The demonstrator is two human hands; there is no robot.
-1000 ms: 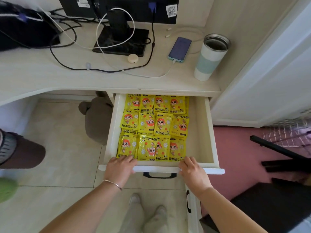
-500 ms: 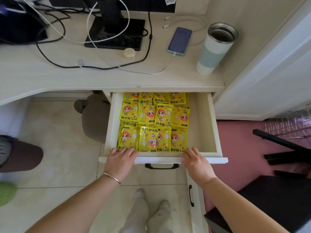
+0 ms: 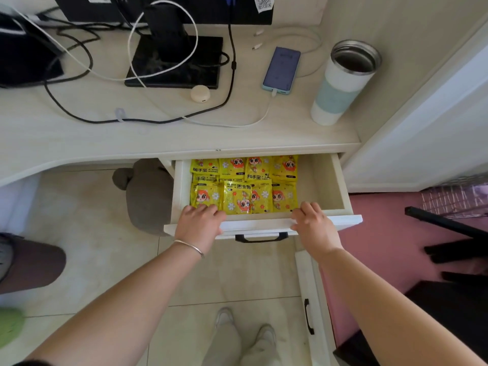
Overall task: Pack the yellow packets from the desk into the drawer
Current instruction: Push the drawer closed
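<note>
The white drawer [image 3: 340, 180] under the desk stands partly out. Several yellow packets [image 3: 244, 186] with a cartoon face lie in rows filling its left and middle; the back row is half hidden under the desk edge. My left hand [image 3: 199, 224] grips the drawer front [image 3: 258, 224] at its left. Its fingers are bent over the top rim above the nearest packets and the thumb lies on the front face. My right hand [image 3: 314, 225] holds the same rim further right in the same way. No yellow packet shows on the desk [image 3: 79, 138].
On the desk lie a monitor base [image 3: 174, 62], black and white cables, a charging phone [image 3: 281, 70] and a tumbler [image 3: 343, 80]. A black handle [image 3: 260, 237] hangs on the drawer front, with a lower drawer [image 3: 309, 299] below it. A grey stool [image 3: 148, 196] stands left of the drawer.
The drawer has slid inward under the desk with both hands on its front; the rear row of packets is now partly covered by the desk edge.
</note>
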